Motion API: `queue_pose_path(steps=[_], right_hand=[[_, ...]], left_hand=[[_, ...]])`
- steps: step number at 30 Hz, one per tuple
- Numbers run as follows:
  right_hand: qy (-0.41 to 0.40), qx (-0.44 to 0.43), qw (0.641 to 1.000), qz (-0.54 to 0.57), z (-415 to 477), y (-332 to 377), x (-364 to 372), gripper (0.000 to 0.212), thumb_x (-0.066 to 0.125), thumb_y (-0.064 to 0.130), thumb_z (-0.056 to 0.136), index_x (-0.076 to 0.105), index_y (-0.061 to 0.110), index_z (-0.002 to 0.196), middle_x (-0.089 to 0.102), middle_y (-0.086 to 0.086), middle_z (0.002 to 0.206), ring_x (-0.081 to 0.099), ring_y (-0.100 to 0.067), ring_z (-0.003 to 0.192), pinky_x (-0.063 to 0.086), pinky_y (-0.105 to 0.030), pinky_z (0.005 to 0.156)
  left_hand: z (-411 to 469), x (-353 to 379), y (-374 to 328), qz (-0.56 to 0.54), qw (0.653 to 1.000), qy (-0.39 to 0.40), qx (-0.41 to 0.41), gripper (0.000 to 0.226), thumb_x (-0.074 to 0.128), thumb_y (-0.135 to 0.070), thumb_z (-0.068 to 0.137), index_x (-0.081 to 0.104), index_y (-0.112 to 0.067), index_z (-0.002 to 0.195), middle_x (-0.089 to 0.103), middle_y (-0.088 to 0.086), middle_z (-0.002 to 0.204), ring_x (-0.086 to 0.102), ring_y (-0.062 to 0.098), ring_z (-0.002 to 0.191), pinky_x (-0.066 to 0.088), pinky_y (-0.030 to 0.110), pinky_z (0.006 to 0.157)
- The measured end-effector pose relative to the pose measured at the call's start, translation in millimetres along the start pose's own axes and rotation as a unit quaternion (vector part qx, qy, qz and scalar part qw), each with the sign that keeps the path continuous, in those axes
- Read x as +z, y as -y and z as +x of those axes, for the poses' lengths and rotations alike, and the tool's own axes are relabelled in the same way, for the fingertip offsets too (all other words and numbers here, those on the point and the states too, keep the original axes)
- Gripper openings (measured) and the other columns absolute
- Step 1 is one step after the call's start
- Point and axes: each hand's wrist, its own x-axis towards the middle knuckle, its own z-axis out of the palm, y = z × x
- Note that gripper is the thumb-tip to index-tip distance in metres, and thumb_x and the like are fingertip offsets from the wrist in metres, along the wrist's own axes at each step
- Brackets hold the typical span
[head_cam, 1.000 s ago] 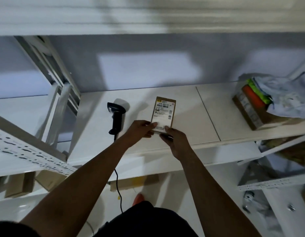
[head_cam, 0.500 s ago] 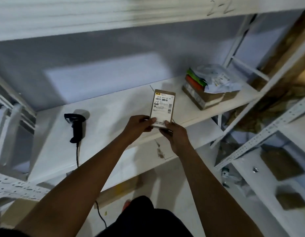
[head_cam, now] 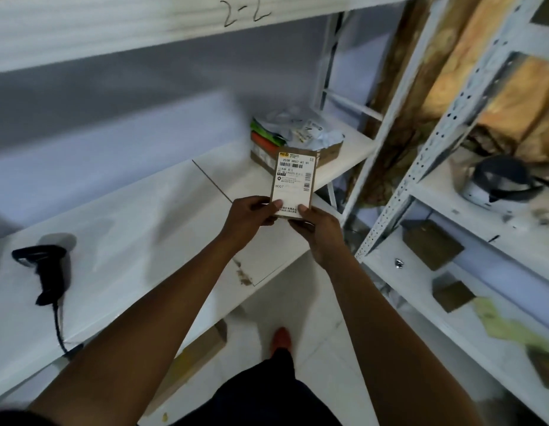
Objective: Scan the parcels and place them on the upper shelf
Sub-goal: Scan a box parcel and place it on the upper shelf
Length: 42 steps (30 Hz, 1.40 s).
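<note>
A small flat brown parcel (head_cam: 294, 176) with a white barcode label is held up in front of me, label facing me. My left hand (head_cam: 251, 218) pinches its lower left corner and my right hand (head_cam: 317, 227) pinches its lower right corner, thumbs on the label. It hangs above the right part of the white shelf (head_cam: 137, 222). A black corded barcode scanner (head_cam: 48, 272) lies on the shelf's far left. Behind the held parcel sits a pile of parcels (head_cam: 293, 138): a brown box, coloured packets and a grey plastic mailer.
An upper shelf board (head_cam: 113, 29) marked "2-2" runs overhead. To the right stands a second white rack (head_cam: 427, 149) carrying small brown boxes (head_cam: 431, 247) and a helmet-like object (head_cam: 497, 182). A cardboard piece (head_cam: 190, 361) lies on the floor under the shelf.
The parcel has come off the shelf and is carried rightward in both hands. My view has swung right, so the scanner now sits far left and the right rack has come into view.
</note>
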Motion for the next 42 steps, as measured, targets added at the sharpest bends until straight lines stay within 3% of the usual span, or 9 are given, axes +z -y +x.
queue_pose_path(steps=[13,19,24,31,36,39,42], right_hand=[[0.018,-0.024,1.000,0.001,74,75,-41,0.021,0.062,0.005,0.097,0.068,0.015,0.114,0.076,-0.006,0.117,0.070,-0.027,0.113,0.053,-0.043,0.104],[0.045,-0.014,0.998,-0.031,131,108,-45,0.023,0.062,0.007,0.097,0.068,0.013,0.119,0.076,-0.006,0.117,0.070,-0.027,0.114,0.053,-0.042,0.105],[0.062,-0.008,0.997,-0.051,176,131,-48,0.027,0.064,0.006,0.096,0.067,0.008,0.123,0.075,-0.011,0.119,0.069,-0.031,0.115,0.053,-0.044,0.105],[0.103,0.003,0.992,-0.075,209,153,-57,0.025,0.063,0.008,0.096,0.068,0.010,0.121,0.076,-0.009,0.117,0.070,-0.029,0.114,0.053,-0.042,0.104],[0.138,0.023,0.987,-0.076,223,163,-55,0.025,0.063,0.007,0.097,0.068,0.007,0.121,0.076,-0.009,0.116,0.070,-0.029,0.114,0.052,-0.043,0.107],[0.178,0.025,0.980,-0.084,226,175,-55,0.023,0.060,0.004,0.098,0.069,0.009,0.118,0.077,-0.007,0.113,0.071,-0.027,0.111,0.054,-0.041,0.102],[0.230,0.024,0.968,-0.094,224,190,-61,0.023,0.057,0.002,0.100,0.069,0.010,0.118,0.078,-0.002,0.109,0.073,-0.021,0.104,0.058,-0.031,0.088]], left_hand=[[87,62,-31,-0.025,0.999,0.012,0.019,0.037,0.075,-0.025,0.093,0.070,-0.009,0.125,0.078,0.003,0.109,0.076,0.027,0.094,0.063,0.035,0.083],[142,73,-39,-0.030,0.999,-0.021,0.031,0.014,0.076,-0.024,0.091,0.077,-0.026,0.105,0.079,0.004,0.104,0.074,0.038,0.094,0.059,0.056,0.091],[182,85,-47,-0.031,0.998,-0.052,0.019,0.035,0.076,-0.023,0.091,0.071,-0.009,0.123,0.077,0.003,0.112,0.077,0.025,0.095,0.061,0.049,0.091],[206,101,-53,-0.019,0.995,-0.099,0.015,0.039,0.077,-0.027,0.089,0.071,-0.008,0.123,0.077,0.004,0.112,0.077,0.023,0.092,0.061,0.046,0.089],[206,106,-59,-0.042,0.988,-0.148,0.025,0.025,0.079,-0.023,0.088,0.076,-0.012,0.110,0.078,0.006,0.109,0.076,0.029,0.097,0.058,0.053,0.093],[200,114,-69,-0.049,0.982,-0.182,0.034,0.022,0.078,-0.019,0.090,0.076,-0.010,0.109,0.078,0.007,0.109,0.075,0.031,0.098,0.059,0.053,0.092],[190,130,-81,-0.042,0.974,-0.219,0.043,0.021,0.076,-0.017,0.091,0.075,-0.007,0.109,0.079,0.006,0.105,0.075,0.028,0.096,0.061,0.047,0.089]])
